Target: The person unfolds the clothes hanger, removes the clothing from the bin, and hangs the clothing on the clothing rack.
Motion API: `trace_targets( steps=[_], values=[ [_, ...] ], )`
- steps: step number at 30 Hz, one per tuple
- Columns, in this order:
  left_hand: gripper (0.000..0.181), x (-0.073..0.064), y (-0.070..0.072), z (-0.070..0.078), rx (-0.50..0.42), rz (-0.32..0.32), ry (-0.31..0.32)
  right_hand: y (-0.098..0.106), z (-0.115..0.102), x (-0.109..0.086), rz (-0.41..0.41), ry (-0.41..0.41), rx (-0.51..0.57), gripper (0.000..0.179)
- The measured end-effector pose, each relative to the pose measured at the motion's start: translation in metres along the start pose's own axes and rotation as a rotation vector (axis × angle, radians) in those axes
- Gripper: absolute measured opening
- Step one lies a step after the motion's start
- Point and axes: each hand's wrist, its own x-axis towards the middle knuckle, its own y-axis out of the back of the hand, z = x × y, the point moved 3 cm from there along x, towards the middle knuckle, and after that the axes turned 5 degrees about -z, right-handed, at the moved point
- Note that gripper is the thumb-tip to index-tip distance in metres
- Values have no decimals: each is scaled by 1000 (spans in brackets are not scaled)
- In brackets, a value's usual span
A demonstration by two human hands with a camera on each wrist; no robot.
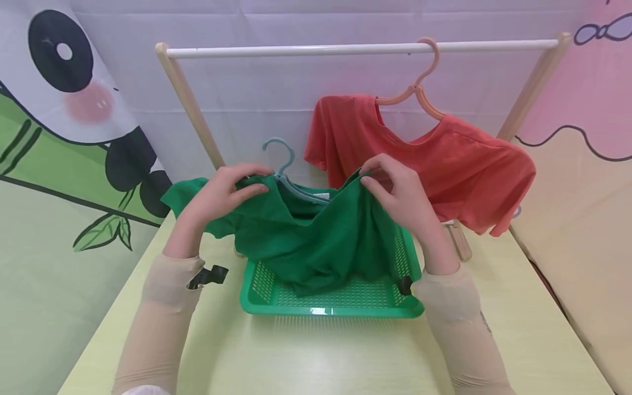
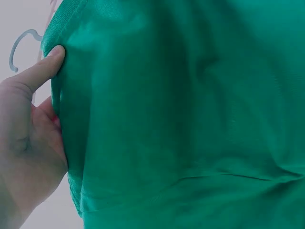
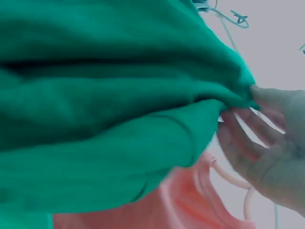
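A green T-shirt [image 1: 316, 241] hangs between both hands above a green basket [image 1: 336, 311]. My left hand [image 1: 227, 192] pinches its left shoulder beside the neckline, thumb in front, as the left wrist view also shows. My right hand [image 1: 397, 189] pinches the other side of the neckline between thumb and fingers. Inside the collar lies a light blue hanger [image 1: 298, 192], its hook standing up out of the neck near my left hand. The hanger's right end is hidden by the cloth. The shirt's lower part droops into the basket.
Behind stands a rack with a white rail [image 1: 296, 51] and wooden posts. A red T-shirt [image 1: 429, 159] hangs from the rail on an orange hanger [image 1: 427, 71], just behind my right hand. Basket and rack stand on a pale yellow table [image 1: 306, 362].
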Motion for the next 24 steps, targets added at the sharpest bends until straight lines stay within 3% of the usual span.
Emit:
trace_targets(
  steps=[3, 5, 11, 14, 20, 24],
  values=[
    [31, 0, 1, 1, -14, 13, -6, -6, 5, -2, -108, -51, -31, 19],
    [31, 2, -2, 1, -18, -1, -14, -8, 6, -2, -131, -57, -32, 18],
    [30, 9, -17, 5, -21, -114, -59, -9, -4, 6, -30, 0, 17, 18],
    [29, 10, -21, 7, -36, -133, -54, -12, -7, 8, -13, -1, 37, 20],
    [31, 12, -18, 10, -75, -54, -4, -23, -2, 2, -151, -81, 24, 35],
    [30, 14, -16, 11, -63, 3, -4, -26, -1, 0, -184, -123, 28, 32]
  ],
)
